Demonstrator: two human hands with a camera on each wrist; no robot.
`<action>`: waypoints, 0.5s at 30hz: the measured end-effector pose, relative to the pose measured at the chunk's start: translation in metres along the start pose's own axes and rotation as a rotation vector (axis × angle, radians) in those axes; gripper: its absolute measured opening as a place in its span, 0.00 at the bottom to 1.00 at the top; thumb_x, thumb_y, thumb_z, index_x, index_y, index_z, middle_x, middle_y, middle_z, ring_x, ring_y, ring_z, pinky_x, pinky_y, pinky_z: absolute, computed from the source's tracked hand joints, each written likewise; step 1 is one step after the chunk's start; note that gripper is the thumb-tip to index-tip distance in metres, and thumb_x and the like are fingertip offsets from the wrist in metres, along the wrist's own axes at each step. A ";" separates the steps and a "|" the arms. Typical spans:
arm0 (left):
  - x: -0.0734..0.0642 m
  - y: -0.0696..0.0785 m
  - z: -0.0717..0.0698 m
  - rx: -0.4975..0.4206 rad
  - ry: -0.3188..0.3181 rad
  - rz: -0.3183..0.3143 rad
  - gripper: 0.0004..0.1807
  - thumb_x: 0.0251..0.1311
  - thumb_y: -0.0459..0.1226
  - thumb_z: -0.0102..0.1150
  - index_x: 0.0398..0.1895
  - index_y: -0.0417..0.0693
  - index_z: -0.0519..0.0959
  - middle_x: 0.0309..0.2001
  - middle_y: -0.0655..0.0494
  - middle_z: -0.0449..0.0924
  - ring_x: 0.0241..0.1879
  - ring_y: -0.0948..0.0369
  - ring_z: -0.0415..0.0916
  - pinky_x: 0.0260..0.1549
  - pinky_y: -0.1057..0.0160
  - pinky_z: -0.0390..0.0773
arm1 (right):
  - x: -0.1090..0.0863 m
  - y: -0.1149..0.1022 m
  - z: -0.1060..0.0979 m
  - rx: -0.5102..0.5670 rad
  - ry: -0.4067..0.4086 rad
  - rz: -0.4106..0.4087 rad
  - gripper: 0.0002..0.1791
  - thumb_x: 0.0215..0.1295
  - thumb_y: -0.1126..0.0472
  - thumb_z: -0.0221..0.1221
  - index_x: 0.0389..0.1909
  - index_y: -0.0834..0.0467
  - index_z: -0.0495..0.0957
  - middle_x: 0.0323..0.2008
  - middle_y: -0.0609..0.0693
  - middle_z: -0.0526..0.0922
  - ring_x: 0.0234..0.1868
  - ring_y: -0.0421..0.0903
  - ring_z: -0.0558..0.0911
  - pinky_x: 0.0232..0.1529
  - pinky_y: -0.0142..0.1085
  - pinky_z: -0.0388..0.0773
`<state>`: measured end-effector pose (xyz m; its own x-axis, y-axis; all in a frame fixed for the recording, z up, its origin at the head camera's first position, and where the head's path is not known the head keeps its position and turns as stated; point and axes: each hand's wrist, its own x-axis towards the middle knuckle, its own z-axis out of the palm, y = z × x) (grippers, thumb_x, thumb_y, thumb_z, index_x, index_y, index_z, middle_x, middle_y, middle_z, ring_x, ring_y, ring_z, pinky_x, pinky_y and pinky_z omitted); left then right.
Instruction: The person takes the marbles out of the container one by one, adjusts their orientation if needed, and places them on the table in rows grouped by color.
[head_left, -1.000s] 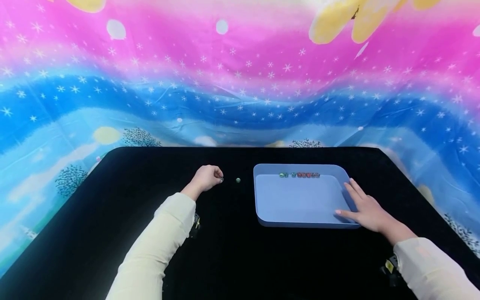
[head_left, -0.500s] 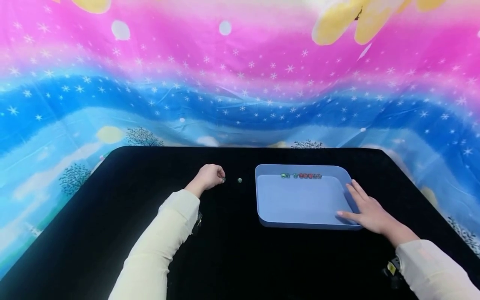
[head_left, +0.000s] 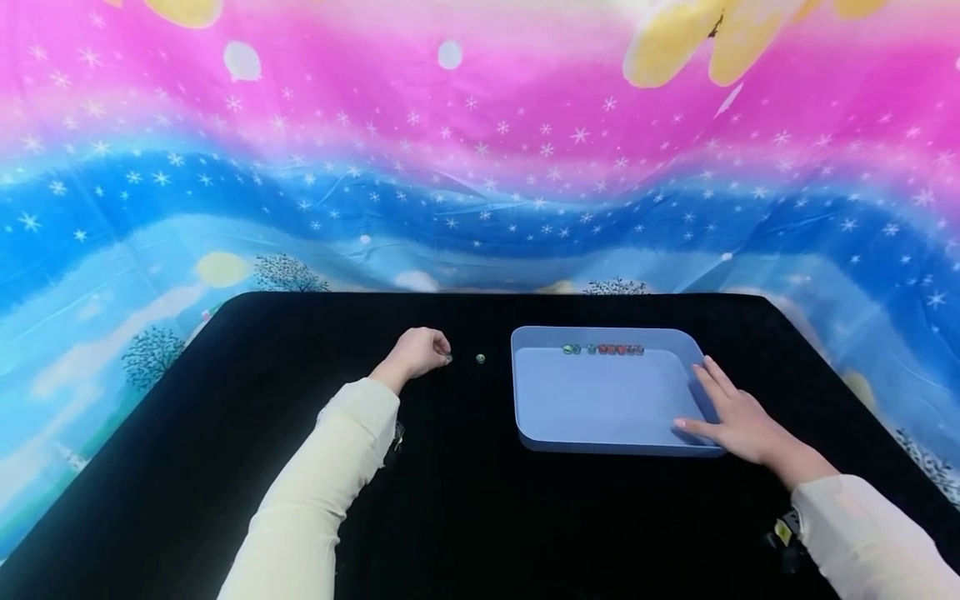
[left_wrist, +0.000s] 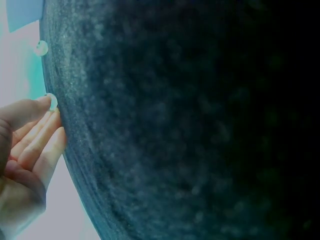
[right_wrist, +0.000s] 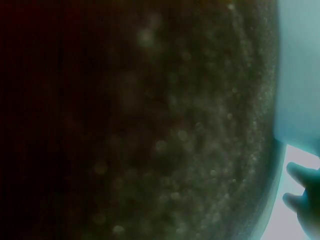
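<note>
My left hand (head_left: 420, 350) is low over the black tabletop, left of the tray, and pinches a small glass marble (left_wrist: 52, 102) between thumb and fingertips. A second greenish marble (head_left: 481, 359) lies on the cloth between that hand and the tray. The shallow blue-grey tray (head_left: 592, 400) holds a row of several green and red marbles (head_left: 611, 350) along its far wall. At the tray's right side is my right hand (head_left: 738, 425), fingers spread and extended over the rim, the thumb reaching inside the near right corner.
Black cloth (head_left: 465, 517) covers the table, whose far edge runs up to a pink and blue patterned curtain (head_left: 480, 167). A small dark wrist camera (head_left: 783, 533) sits below the right sleeve.
The whole head view has shifted slightly, moving everything a little to the right. Both hands keep their places relative to the tray and the marbles.
</note>
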<state>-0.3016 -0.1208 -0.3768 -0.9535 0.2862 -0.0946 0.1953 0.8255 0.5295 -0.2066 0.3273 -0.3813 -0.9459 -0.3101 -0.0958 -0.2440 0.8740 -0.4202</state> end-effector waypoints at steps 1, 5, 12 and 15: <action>0.000 0.000 0.000 -0.004 0.001 -0.001 0.07 0.52 0.34 0.57 0.35 0.44 0.77 0.32 0.56 0.76 0.34 0.60 0.73 0.35 0.62 0.73 | 0.000 0.000 0.000 0.001 -0.001 0.000 0.51 0.55 0.41 0.52 0.64 0.65 0.33 0.63 0.62 0.25 0.59 0.68 0.39 0.47 0.65 0.43; 0.000 0.001 -0.001 -0.038 0.010 -0.007 0.07 0.52 0.33 0.56 0.36 0.43 0.77 0.32 0.56 0.76 0.33 0.61 0.73 0.35 0.63 0.73 | 0.000 0.001 -0.001 0.004 0.000 -0.001 0.51 0.55 0.41 0.52 0.64 0.65 0.33 0.63 0.62 0.25 0.60 0.68 0.38 0.47 0.65 0.43; -0.001 -0.008 -0.002 -0.140 0.020 -0.012 0.08 0.52 0.32 0.56 0.37 0.40 0.77 0.33 0.53 0.77 0.35 0.59 0.73 0.35 0.62 0.73 | 0.001 -0.002 -0.001 -0.008 0.005 -0.001 0.51 0.55 0.40 0.51 0.64 0.66 0.34 0.64 0.63 0.27 0.59 0.69 0.40 0.47 0.65 0.43; -0.002 -0.009 -0.003 -0.163 0.001 -0.008 0.09 0.53 0.32 0.55 0.38 0.39 0.77 0.34 0.52 0.77 0.35 0.58 0.73 0.35 0.62 0.73 | 0.001 -0.001 -0.001 -0.014 0.002 0.003 0.51 0.55 0.40 0.51 0.64 0.66 0.35 0.63 0.63 0.27 0.59 0.69 0.41 0.48 0.65 0.44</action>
<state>-0.3023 -0.1301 -0.3787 -0.9551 0.2796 -0.0983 0.1483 0.7380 0.6583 -0.2072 0.3261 -0.3801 -0.9471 -0.3066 -0.0951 -0.2441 0.8803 -0.4069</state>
